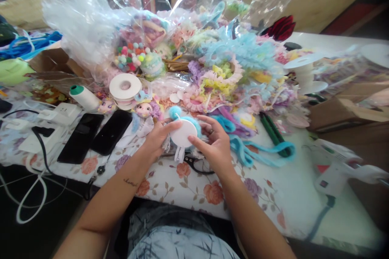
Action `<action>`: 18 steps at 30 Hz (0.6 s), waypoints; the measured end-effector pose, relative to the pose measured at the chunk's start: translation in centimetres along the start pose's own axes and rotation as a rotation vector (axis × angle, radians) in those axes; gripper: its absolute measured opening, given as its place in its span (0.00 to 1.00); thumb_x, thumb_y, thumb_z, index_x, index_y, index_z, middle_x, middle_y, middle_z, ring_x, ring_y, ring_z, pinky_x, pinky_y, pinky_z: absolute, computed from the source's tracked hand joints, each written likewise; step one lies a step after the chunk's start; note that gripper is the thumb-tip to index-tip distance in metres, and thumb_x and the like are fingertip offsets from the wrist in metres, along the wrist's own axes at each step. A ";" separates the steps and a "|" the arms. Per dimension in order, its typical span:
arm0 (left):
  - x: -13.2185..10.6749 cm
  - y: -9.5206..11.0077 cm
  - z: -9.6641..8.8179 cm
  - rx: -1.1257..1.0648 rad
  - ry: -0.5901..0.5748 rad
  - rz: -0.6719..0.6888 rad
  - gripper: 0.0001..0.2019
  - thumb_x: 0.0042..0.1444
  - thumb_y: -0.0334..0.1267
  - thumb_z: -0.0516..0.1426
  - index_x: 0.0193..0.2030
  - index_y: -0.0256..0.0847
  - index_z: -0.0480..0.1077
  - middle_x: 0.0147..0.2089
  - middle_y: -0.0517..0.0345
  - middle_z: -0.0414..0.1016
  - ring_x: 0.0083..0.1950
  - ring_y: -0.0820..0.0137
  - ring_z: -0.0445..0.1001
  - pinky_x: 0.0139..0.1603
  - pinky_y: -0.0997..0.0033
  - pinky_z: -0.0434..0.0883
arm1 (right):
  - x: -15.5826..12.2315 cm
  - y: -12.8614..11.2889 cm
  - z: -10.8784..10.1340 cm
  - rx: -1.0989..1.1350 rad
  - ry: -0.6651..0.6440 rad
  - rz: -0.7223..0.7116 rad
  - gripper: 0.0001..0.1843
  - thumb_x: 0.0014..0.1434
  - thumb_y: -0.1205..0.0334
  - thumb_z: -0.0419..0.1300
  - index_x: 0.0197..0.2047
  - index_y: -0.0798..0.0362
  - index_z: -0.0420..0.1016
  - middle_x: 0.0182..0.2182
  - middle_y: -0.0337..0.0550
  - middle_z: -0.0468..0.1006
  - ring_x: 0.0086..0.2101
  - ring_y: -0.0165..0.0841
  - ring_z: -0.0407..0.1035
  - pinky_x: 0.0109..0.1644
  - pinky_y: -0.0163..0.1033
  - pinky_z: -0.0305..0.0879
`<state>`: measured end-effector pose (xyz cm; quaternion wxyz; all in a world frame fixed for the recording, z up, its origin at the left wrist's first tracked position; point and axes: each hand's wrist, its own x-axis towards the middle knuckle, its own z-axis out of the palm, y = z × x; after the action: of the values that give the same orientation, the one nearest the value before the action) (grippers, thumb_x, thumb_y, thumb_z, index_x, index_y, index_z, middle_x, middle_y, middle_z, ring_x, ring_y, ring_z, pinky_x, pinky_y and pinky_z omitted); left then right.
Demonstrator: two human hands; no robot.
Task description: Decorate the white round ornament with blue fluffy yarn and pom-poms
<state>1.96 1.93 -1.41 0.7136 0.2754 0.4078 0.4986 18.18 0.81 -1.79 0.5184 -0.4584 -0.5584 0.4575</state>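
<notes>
Between my two hands is a round white disc (183,133) with light-blue fluff around its far edge, a small blue pom-pom at the top and a white fabric tag (179,154) hanging below. My left hand (159,134) grips its left side, thumb lying on the disc. On the right edge, my right hand (214,141) presses its thumb on the white face, with its fingers behind. Just under the hands, a black-handled tool (200,168) is partly hidden. Blue fuzzy pipe cleaners (264,156) lie to the right, beside a dark green bundle (275,135).
Two black phones (80,137) and a white power strip (42,137) with cables sit at left. A ribbon spool (125,86) and thread cone (83,96) stand behind them. Frilly trims (240,54) pile up at the back. A glue gun (337,166) and cardboard box (349,109) are at right.
</notes>
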 end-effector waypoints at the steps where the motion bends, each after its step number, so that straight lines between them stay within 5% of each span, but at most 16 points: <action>1: 0.0 0.0 -0.1 0.006 -0.011 0.002 0.19 0.41 0.47 0.71 0.33 0.36 0.74 0.25 0.57 0.77 0.24 0.72 0.73 0.24 0.74 0.69 | 0.0 0.0 -0.1 -0.001 0.005 0.008 0.29 0.47 0.56 0.72 0.51 0.49 0.71 0.37 0.41 0.77 0.37 0.35 0.73 0.41 0.40 0.71; 7: 0.4 -0.1 -1.2 0.000 -0.149 -0.032 0.29 0.44 0.65 0.64 0.41 0.41 0.76 0.29 0.54 0.78 0.36 0.60 0.80 0.32 0.67 0.75 | 0.3 0.0 -0.4 0.077 0.028 0.077 0.29 0.48 0.53 0.71 0.53 0.48 0.71 0.36 0.40 0.78 0.37 0.35 0.73 0.35 0.37 0.69; 12: 0.2 0.9 -1.6 0.138 -0.097 0.063 0.20 0.48 0.53 0.67 0.40 0.40 0.78 0.33 0.54 0.80 0.40 0.61 0.80 0.37 0.69 0.75 | 0.4 0.4 -0.5 0.123 -0.014 0.135 0.31 0.47 0.52 0.72 0.53 0.49 0.71 0.37 0.41 0.79 0.37 0.36 0.74 0.35 0.38 0.70; 18: -0.3 1.3 -1.4 0.163 -0.105 -0.004 0.20 0.43 0.42 0.70 0.43 0.40 0.74 0.36 0.56 0.78 0.35 0.69 0.77 0.35 0.74 0.73 | 0.5 0.4 -0.4 0.244 -0.115 0.259 0.32 0.44 0.55 0.74 0.52 0.49 0.72 0.36 0.40 0.81 0.35 0.35 0.75 0.37 0.38 0.71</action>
<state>0.11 2.13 -1.02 0.7101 0.3575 0.4099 0.4472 18.59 1.34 -2.12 0.4741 -0.4332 -0.4640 0.6101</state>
